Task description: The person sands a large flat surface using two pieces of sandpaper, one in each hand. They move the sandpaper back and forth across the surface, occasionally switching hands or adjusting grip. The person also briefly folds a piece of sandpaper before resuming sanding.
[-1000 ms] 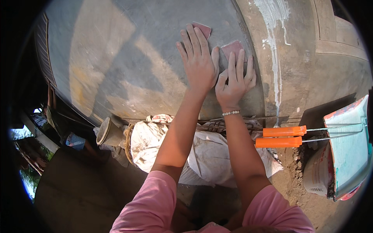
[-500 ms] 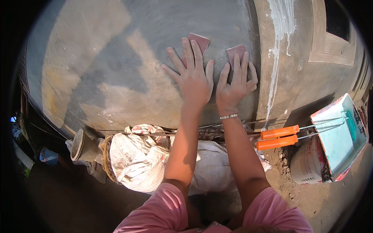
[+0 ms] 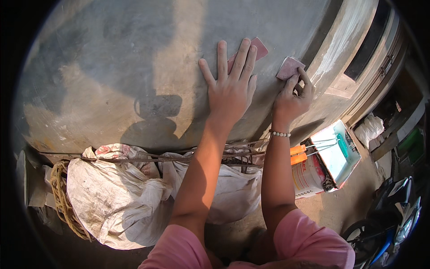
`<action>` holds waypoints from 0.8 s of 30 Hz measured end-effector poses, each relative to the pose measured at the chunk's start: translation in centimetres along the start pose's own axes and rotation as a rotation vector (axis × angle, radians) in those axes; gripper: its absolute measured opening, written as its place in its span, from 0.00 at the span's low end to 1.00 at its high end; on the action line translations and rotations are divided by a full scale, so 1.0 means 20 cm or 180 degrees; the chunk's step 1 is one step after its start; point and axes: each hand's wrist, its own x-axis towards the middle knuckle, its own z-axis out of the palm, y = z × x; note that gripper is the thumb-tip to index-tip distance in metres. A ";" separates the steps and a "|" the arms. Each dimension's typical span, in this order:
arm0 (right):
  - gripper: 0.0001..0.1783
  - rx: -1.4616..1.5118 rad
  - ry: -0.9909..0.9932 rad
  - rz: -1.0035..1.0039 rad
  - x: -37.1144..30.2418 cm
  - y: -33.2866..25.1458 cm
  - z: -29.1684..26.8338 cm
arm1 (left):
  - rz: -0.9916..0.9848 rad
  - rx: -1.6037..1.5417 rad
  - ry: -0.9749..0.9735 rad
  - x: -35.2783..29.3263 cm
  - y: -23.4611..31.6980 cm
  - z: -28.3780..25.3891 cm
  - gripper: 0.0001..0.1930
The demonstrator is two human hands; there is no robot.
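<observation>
My left hand (image 3: pixel 230 92) lies flat with fingers spread on the grey plastered wall (image 3: pixel 107 40). Beneath its fingers is a reddish-brown piece of sandpaper (image 3: pixel 260 48), whose upper right end sticks out past the fingertips. To the right, my right hand (image 3: pixel 293 102) is closed, with thumb and curled fingers gripping the lower edge of a second, smaller piece of sandpaper (image 3: pixel 290 67). That piece is against the wall or very near it; I cannot tell which. A beaded bracelet (image 3: pixel 281 133) circles my right wrist.
Below the wall lie dusty white sacks (image 3: pixel 112 197) beside a coil of rope (image 3: pixel 62 201). Thin rods (image 3: pixel 174 158) run along the wall's foot. At right, a bucket (image 3: pixel 307 179) bears a paint tray (image 3: pixel 354 157) with orange-handled rollers (image 3: pixel 297 154). A motorbike (image 3: pixel 380 228) stands lower right.
The view has swung to the right, bringing the motorbike into sight. My right hand's fingers have curled from lying over their sandpaper to gripping its lower edge. My left hand remains flat on its piece.
</observation>
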 end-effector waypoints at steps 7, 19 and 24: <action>0.31 -0.0934 -0.0289 -0.1194 -0.21 0.05 0.06 | -0.0057 0.0017 -0.0032 -0.01 0.00 0.01 0.38; 0.28 -0.0885 -0.0266 -0.1075 -0.10 0.00 0.07 | -0.0104 0.0033 -0.0110 -0.02 0.01 0.02 0.37; 0.33 -0.0979 -0.0249 -0.1145 -0.08 -0.10 0.10 | -0.0052 0.0043 -0.0003 -0.01 0.01 0.02 0.38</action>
